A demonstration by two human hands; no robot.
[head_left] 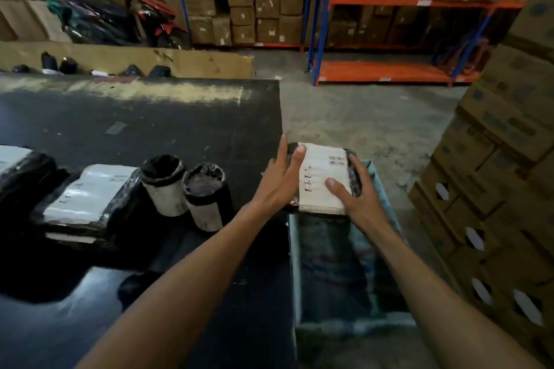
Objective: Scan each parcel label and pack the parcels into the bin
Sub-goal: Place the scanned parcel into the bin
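Observation:
Both my hands hold a black-wrapped parcel (320,172) with a white barcode label facing up, above the far end of the light blue bin (295,263) right of the table. My left hand (280,180) grips its left side, thumb on the label's top corner. On the right side my right hand (356,193) curls its fingers round the edge, thumb on the label. On the black table (180,123) stand two upright cylindrical parcels (164,184) (207,196). Left of them lie a flat labelled parcel (87,193) and another parcel (21,168) at the frame's edge.
Stacked cardboard boxes (491,204) rise close on the bin's right. Orange and blue shelving (383,39) full of boxes fills the back. A cardboard sheet (192,61) with small black items lies beyond the table. Concrete floor (365,117) lies between.

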